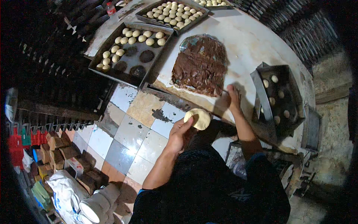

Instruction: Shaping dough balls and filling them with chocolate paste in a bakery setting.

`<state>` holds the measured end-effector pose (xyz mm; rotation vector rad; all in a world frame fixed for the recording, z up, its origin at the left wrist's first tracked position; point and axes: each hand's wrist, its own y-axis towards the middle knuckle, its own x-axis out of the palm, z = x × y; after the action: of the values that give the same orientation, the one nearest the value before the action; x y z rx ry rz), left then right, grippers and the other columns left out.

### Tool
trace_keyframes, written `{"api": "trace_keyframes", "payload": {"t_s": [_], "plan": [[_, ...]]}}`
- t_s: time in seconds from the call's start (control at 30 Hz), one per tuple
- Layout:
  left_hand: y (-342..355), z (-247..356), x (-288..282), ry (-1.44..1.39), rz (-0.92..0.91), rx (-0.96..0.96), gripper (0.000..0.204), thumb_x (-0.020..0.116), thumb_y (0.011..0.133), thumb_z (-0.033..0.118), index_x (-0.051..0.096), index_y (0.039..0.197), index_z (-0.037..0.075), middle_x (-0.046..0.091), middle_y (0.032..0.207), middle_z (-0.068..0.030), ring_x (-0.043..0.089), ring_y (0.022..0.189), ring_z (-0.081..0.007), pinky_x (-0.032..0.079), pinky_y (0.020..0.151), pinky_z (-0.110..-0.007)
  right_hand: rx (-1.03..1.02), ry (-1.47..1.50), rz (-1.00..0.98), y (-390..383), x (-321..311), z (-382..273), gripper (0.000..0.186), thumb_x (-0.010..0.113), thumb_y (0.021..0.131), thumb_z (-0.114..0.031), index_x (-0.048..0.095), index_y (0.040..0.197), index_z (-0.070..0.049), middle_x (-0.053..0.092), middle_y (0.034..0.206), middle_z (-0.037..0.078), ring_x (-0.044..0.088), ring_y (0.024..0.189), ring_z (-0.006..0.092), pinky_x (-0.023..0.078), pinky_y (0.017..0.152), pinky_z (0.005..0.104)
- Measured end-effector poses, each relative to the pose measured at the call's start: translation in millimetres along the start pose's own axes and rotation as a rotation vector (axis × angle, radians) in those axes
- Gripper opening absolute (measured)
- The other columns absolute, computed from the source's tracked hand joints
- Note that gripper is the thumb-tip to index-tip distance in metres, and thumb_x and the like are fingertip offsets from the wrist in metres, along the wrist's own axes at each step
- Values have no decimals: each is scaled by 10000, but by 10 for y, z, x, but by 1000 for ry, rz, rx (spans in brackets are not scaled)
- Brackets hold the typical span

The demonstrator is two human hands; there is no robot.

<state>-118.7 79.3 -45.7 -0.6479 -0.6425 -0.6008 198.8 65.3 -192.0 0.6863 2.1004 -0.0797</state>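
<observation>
Supporting the dough (200, 120) flat and lightly should serve us best, since a hard pinch could thin its edge; small, even portions of filling (199, 72) would probably suit it too. Our left hand (179, 135) grips the dough by its rim, thumb on top. Our right hand (234, 99) is at the worktop (244, 48), just beside the filling; whether it grasps anything, we cannot tell. The dough lies left of that hand and nearer us.

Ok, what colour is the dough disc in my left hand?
The dough disc in your left hand is pale cream; it shows best in the head view.
</observation>
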Motion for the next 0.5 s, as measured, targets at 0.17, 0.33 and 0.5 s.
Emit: {"api": "trace_keyframes", "payload": {"t_s": [0.17,0.33,0.5], "plan": [[400,54,-99,15,86,254,474,553,994,248,467,1406,30,549,1348,-88,569,1182,-213,468,996,-371,-82,-249,-316,-31,12,338,554,531,815,71,447,1357,-7,436,1368,311,496,1184,471,436,979,517],[786,249,-265,115,326,314,491,518,996,240,440,1406,-20,563,1306,-143,580,1161,-252,471,1003,-414,-187,-152,-324,302,-284,147,481,528,807,63,486,1286,35,564,1131,296,599,954,453,516,788,506],[1236,189,-165,57,309,324,431,519,1004,208,484,1380,1,535,1358,-115,554,1194,-232,467,1006,-419,-154,-209,-502,708,-255,90,475,540,797,39,502,1271,41,579,1067,279,632,826,421,532,711,492]]}}
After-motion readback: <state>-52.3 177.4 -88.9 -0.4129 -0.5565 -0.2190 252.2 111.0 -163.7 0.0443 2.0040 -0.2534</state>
